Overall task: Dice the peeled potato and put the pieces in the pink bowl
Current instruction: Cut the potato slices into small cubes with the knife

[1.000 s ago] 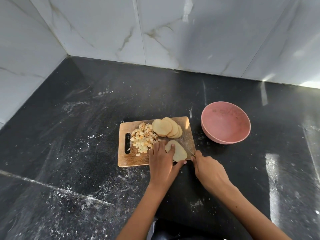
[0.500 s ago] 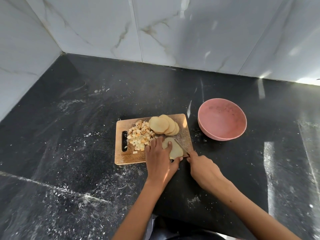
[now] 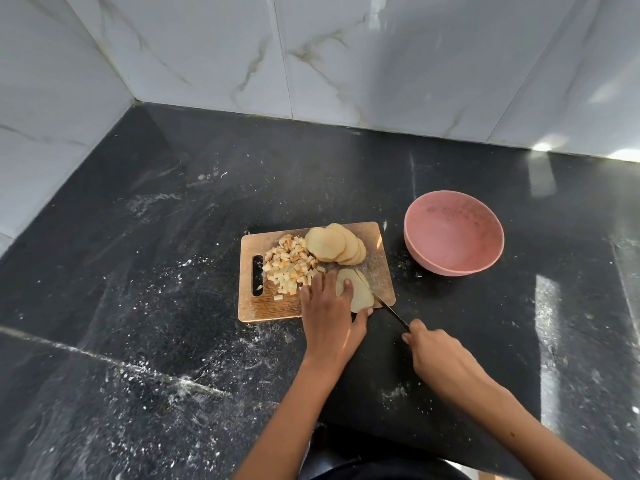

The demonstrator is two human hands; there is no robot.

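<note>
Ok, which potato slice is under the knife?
The lone potato slice at the board's near right, pinned by the left hand; the other slices lie fanned farther back, untouched.

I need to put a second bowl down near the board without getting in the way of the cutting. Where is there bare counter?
Bare counter lies left of the cutting board and behind it, up to the wall, also right of the pink bowl. Crowded: the board's near right corner, where the left hand presses a potato slice and the right hand works the knife.

- Knife: handle hidden inside the right hand.
- Potato slice: partly covered by left hand fingers.
- Both forearms cut off at bottom edge.
</note>
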